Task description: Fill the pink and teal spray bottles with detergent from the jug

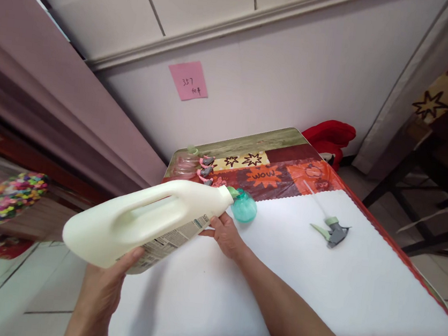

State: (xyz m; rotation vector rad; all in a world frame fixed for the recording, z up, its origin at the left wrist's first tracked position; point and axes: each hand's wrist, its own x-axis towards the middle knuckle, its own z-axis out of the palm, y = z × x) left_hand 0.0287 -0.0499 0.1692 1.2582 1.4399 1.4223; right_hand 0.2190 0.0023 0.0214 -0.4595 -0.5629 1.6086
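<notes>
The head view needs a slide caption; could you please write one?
Both hands hold a cream jug tilted toward a small teal bottle on a white cloth.

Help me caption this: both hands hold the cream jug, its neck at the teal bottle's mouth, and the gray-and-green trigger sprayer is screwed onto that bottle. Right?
No: the head view shows the trigger sprayer off the teal bottle, lying on the white cloth to its right. The left hand and right hand hold the cream jug, its neck at the bottle's mouth.
</notes>
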